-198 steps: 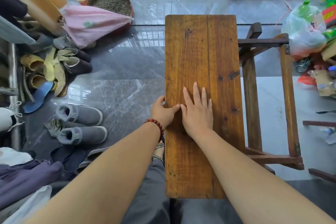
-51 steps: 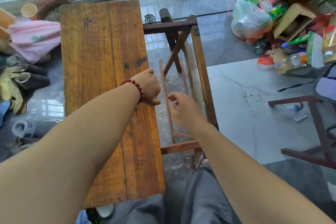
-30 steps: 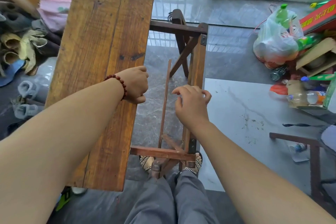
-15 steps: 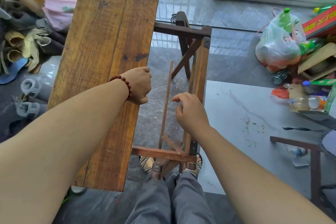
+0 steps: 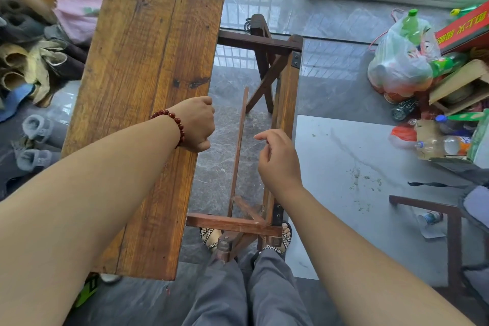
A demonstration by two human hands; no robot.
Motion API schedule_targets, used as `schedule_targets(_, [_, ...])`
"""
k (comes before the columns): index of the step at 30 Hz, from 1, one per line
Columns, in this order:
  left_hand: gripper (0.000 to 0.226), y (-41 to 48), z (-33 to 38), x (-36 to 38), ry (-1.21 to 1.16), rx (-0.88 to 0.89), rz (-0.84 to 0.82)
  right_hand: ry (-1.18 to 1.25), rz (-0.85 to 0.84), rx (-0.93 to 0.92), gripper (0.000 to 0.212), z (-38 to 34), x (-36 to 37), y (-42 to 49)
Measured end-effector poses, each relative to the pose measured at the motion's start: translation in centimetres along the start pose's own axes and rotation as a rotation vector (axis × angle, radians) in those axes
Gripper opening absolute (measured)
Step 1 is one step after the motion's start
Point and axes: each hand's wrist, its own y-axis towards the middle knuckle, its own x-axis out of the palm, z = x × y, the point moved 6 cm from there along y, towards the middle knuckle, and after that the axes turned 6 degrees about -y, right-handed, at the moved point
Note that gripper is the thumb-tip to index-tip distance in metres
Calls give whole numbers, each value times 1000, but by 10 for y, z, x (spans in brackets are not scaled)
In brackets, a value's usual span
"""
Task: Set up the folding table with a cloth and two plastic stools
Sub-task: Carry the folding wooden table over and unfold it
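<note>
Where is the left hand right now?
Head view, centre-left: the left hand grips the right edge of the wooden tabletop, just left of the thin slat and the right hand.

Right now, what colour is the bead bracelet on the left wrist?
Dark red, glossy round beads on the bracelet; shows best in the head view.

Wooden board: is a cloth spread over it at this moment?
No, the wooden board shows bare grain all over, with only the left hand gripping its right edge.
</note>
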Motion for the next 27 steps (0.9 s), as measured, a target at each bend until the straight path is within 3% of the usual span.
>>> schedule_targets(10, [45, 1, 1, 1, 6, 1, 0, -33, 31, -13, 45, 2, -4, 0])
schedule_targets(20, [44, 0, 0, 2, 5, -4, 9, -8, 55, -64, 31, 4, -5, -4])
schedule_targets(24, [45, 1, 1, 1, 3, 2, 5, 61, 224, 96, 32, 21, -15, -1])
schedule_targets(27, [45, 1, 0, 2, 6, 0, 4, 92, 259, 244, 31, 37, -16, 0])
